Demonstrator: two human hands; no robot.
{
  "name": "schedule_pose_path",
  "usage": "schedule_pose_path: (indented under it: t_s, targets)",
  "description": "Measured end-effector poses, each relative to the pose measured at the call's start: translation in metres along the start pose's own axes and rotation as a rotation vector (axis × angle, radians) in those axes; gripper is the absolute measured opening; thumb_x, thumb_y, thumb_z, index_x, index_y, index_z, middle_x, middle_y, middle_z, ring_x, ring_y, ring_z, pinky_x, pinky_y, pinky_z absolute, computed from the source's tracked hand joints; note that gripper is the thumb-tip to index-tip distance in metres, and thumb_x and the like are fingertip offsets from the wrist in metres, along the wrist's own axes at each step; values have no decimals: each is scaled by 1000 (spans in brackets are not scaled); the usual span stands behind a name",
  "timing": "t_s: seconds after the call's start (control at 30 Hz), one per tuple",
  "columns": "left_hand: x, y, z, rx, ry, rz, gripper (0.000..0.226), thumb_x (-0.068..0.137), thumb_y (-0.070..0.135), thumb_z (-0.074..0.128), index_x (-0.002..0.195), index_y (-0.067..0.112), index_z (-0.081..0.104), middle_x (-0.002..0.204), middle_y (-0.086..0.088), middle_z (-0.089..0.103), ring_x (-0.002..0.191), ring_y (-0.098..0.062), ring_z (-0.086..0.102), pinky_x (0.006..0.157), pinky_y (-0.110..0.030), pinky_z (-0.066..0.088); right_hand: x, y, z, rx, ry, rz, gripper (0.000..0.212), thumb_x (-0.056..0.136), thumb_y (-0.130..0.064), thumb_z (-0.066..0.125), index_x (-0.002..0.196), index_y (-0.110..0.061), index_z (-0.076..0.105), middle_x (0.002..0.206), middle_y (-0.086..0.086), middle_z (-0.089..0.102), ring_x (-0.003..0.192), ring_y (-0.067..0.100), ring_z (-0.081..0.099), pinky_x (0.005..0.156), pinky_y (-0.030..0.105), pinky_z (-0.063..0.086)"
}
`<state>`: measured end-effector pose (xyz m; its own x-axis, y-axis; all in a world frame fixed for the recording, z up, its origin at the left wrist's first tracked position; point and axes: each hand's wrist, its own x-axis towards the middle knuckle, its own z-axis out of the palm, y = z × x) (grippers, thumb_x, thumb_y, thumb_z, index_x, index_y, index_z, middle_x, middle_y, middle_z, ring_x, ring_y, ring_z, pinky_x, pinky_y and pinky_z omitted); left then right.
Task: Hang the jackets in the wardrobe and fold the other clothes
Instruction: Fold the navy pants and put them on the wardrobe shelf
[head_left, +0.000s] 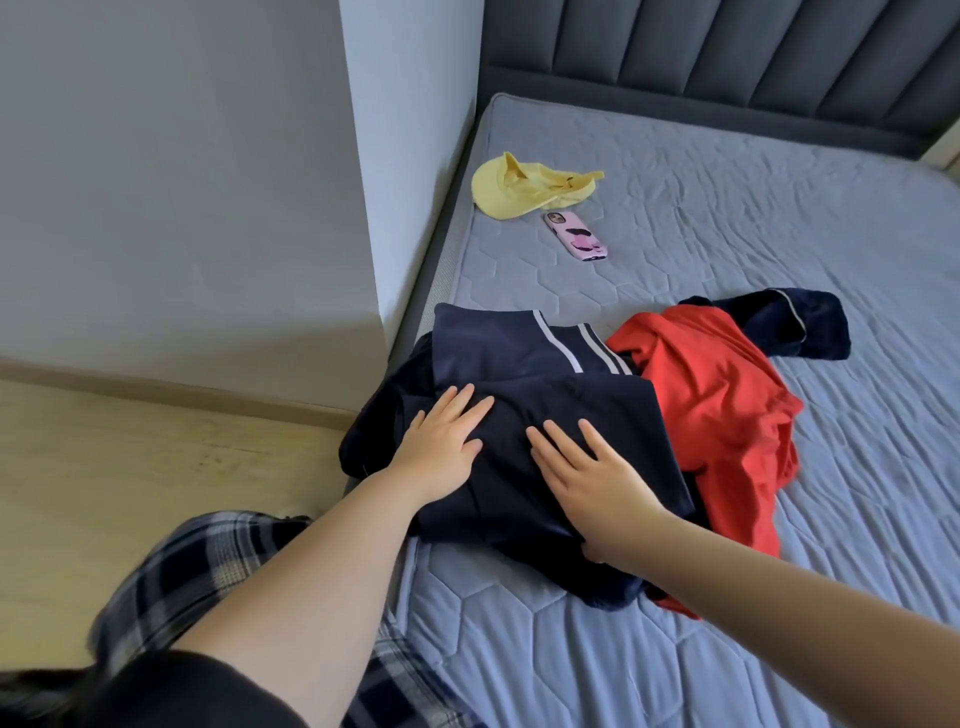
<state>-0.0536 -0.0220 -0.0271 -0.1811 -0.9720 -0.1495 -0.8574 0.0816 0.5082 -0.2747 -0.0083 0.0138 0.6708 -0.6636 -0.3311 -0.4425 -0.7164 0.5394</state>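
Observation:
A dark navy garment (524, 364) with two white stripes lies partly folded near the left edge of the bed. My left hand (441, 436) rests flat on its left part, fingers straight and spread. My right hand (592, 480) presses flat on its middle, fingers straight, the thumb at the garment's near edge. A crumpled red garment (722, 415) lies against its right side. Behind the red one sits another dark navy piece (795, 325) with light piping.
A yellow cap (524, 187) and a phone in a pink case (575, 235) lie farther back on the grey quilted mattress (779, 208). A grey padded headboard (727, 57) runs along the back. A grey wall (182, 182) and a wooden floor (130, 467) are at the left.

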Motion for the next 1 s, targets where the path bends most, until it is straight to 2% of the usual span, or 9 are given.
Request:
schedule_pose_path:
  t_s: [0.1, 0.2, 0.33, 0.47, 0.6, 0.73, 0.9, 0.97, 1.0]
  targets:
    - [-3, 3, -4, -120, 10, -24, 56, 101, 19, 40, 151, 30, 17, 160, 9, -1, 146, -8, -9, 118, -39, 1, -2, -9, -10, -51, 98, 28, 67, 93, -31, 49, 147, 0, 27, 155, 22, 18, 143, 38, 19, 113, 56, 13]
    - [-7, 4, -9, -286, 27, -56, 54, 100, 17, 43, 149, 29, 24, 160, 9, 4, 146, -6, -5, 120, -36, 3, 1, -10, -12, -9, 306, 53, 48, 80, -28, 65, 125, -10, 63, 115, 10, 64, 108, 28, 61, 96, 43, 48]
    - [-11, 4, -15, -416, -2, -76, 46, 103, 27, 36, 148, 31, 29, 160, 11, 5, 145, -3, -4, 116, -27, 2, 8, -4, -7, 81, 353, 86, 63, 60, -21, 79, 121, -14, 66, 79, 2, 63, 74, 20, 62, 65, 30, 53]
    - [-16, 9, -20, -442, -46, -79, 44, 103, 33, 35, 146, 33, 33, 159, 13, 5, 145, -2, -3, 114, -25, 3, 8, -4, -16, 71, 243, 83, 35, 60, -21, 79, 94, -20, 69, 71, 0, 64, 65, 20, 63, 51, 26, 48]
    - [-22, 14, -29, -485, -62, -86, 42, 103, 39, 33, 143, 30, 41, 156, 12, 21, 144, -6, 14, 118, -28, 9, 14, 23, -42, 507, 134, 158, 25, 74, -8, 53, 97, -18, 54, 95, 5, 65, 89, 32, 61, 68, 34, 41]
    - [-28, 13, -47, -982, -266, -318, 59, 97, 58, 28, 106, 21, 73, 108, 1, 70, 105, -15, 61, 96, -29, 42, 14, 65, -72, 882, -27, 105, 20, 64, -4, 51, 60, -24, 50, 62, -6, 54, 67, 19, 53, 59, 29, 37]
    - [-30, 10, -40, -1279, -382, -629, 53, 87, 61, 53, 109, 14, 64, 95, -9, 73, 94, -22, 67, 79, -31, 52, 22, 104, -75, 1104, -354, 97, 26, 62, 5, 54, 63, -20, 61, 56, -7, 59, 55, 12, 56, 49, 22, 40]
    - [-25, 12, -39, -1296, -271, -660, 43, 92, 52, 49, 113, 15, 61, 77, -9, 74, 70, -18, 70, 57, -22, 52, 37, 117, -69, 1173, -366, 147, 29, 63, 5, 55, 75, -18, 67, 69, -4, 66, 63, 13, 60, 54, 21, 44]
    - [-21, 11, -37, -1256, -168, -668, 48, 94, 53, 45, 118, 14, 60, 84, -10, 74, 70, -18, 70, 59, -22, 52, 46, 123, -65, 1165, -323, 185, 27, 65, 2, 57, 80, -17, 68, 78, -1, 68, 70, 15, 61, 59, 23, 46]
